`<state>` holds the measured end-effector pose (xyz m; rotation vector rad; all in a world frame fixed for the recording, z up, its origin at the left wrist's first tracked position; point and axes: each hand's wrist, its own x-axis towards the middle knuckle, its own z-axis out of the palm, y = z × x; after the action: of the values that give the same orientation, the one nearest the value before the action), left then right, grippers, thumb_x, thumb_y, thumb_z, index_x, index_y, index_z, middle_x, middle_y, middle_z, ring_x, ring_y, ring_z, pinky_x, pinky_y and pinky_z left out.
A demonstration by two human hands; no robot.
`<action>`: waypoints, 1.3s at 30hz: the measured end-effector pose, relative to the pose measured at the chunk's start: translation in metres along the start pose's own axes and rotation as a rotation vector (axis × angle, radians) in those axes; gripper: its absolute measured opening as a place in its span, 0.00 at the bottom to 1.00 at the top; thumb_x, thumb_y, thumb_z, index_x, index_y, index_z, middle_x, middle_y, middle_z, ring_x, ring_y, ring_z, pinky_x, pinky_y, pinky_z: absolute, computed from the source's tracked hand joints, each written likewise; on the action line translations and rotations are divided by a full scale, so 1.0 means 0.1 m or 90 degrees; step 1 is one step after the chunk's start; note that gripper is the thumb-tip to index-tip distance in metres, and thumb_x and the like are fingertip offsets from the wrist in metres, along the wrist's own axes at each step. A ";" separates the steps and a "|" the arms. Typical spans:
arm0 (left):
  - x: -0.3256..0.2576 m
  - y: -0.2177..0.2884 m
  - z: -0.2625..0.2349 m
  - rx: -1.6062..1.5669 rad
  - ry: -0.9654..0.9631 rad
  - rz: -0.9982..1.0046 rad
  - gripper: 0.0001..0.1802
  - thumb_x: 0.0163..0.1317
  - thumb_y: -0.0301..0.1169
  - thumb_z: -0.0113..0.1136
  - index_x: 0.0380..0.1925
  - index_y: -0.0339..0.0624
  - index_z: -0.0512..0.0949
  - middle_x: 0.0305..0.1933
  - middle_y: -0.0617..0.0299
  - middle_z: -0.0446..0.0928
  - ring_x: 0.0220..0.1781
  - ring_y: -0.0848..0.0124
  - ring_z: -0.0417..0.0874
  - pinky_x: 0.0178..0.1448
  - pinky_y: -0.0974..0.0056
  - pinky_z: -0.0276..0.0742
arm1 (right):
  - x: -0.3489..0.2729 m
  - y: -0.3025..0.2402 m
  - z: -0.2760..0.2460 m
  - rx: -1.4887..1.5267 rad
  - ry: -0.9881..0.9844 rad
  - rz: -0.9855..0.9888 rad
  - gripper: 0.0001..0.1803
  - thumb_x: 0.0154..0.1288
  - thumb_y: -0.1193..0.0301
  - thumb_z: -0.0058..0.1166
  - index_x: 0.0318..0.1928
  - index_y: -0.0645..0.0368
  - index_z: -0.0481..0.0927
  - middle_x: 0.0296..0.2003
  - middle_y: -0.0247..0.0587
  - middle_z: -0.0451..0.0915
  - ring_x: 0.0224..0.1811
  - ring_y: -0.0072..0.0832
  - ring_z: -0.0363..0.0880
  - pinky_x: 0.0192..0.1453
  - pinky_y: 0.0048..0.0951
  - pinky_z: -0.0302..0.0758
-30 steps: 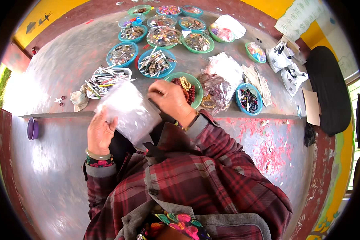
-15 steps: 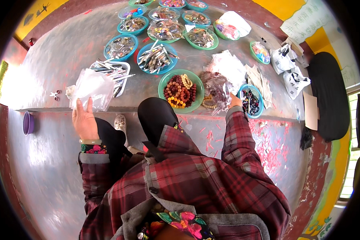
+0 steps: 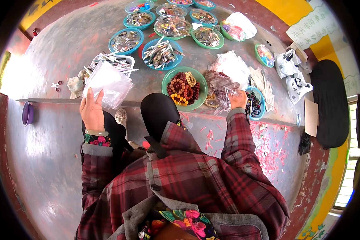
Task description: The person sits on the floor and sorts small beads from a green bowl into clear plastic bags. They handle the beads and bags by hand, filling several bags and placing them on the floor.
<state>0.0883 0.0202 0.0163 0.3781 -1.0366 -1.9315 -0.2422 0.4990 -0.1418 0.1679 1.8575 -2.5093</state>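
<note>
Your left hand (image 3: 93, 113) pinches the clear bag (image 3: 108, 83), right hand (image 3: 239, 100) closed on bagged beads (image 3: 219, 89); tugging could tip the green bowl (image 3: 200, 82).

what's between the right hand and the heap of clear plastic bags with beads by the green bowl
Nothing visible. The right hand already rests against the heap of clear plastic bags holding beads, right of the green round bowl of brown and yellow beads. The left hand holds a separate stack of empty clear plastic bags.
</note>
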 end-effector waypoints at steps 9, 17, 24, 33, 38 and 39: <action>-0.05 0.02 0.13 0.007 0.019 -0.017 0.09 0.61 0.26 0.52 0.38 0.29 0.72 0.43 0.57 0.73 0.46 0.72 0.74 0.56 0.55 0.73 | -0.16 0.03 0.37 -0.059 -0.178 -0.044 0.14 0.46 0.81 0.56 0.36 0.58 0.72 0.35 0.39 0.74 0.39 0.33 0.73 0.42 0.36 0.72; -0.10 0.01 0.19 0.011 0.019 -0.063 0.09 0.61 0.27 0.53 0.37 0.29 0.73 0.42 0.56 0.74 0.44 0.71 0.76 0.53 0.57 0.76 | -0.73 0.48 1.58 -0.449 -0.284 0.013 0.08 0.50 0.68 0.56 0.29 0.59 0.78 0.28 0.36 0.78 0.28 0.25 0.75 0.34 0.26 0.70; -0.08 -0.05 0.14 0.014 -0.009 -0.078 0.09 0.61 0.26 0.53 0.37 0.31 0.74 0.41 0.58 0.75 0.44 0.72 0.76 0.51 0.58 0.76 | -0.86 0.84 1.63 -0.504 -0.196 -0.246 0.10 0.52 0.64 0.52 0.30 0.56 0.79 0.29 0.43 0.78 0.34 0.42 0.77 0.40 0.35 0.73; -0.07 -0.06 0.16 0.015 -0.029 -0.076 0.08 0.61 0.27 0.53 0.35 0.31 0.75 0.40 0.59 0.75 0.42 0.73 0.76 0.51 0.59 0.76 | -0.41 0.74 1.14 -0.282 -0.125 0.381 0.07 0.61 0.73 0.42 0.34 0.63 0.72 0.24 0.40 0.74 0.24 0.29 0.77 0.18 0.22 0.67; -0.07 -0.08 0.19 0.034 -0.019 -0.091 0.08 0.61 0.27 0.53 0.34 0.32 0.75 0.39 0.59 0.75 0.41 0.74 0.76 0.51 0.60 0.76 | -0.36 0.80 1.28 -0.225 0.024 0.443 0.07 0.56 0.71 0.56 0.32 0.61 0.73 0.22 0.37 0.72 0.19 0.25 0.72 0.16 0.20 0.65; -0.07 -0.08 0.17 0.031 -0.024 -0.087 0.08 0.61 0.27 0.53 0.34 0.31 0.75 0.39 0.59 0.75 0.41 0.74 0.76 0.51 0.60 0.76 | -0.37 0.79 1.31 -0.214 0.024 0.456 0.08 0.56 0.70 0.57 0.32 0.60 0.74 0.22 0.36 0.72 0.19 0.24 0.71 0.16 0.20 0.64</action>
<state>0.0774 0.0370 0.0190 0.4530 -1.1092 -2.0443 -0.2093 0.3488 -0.1756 0.7231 1.7688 -1.7104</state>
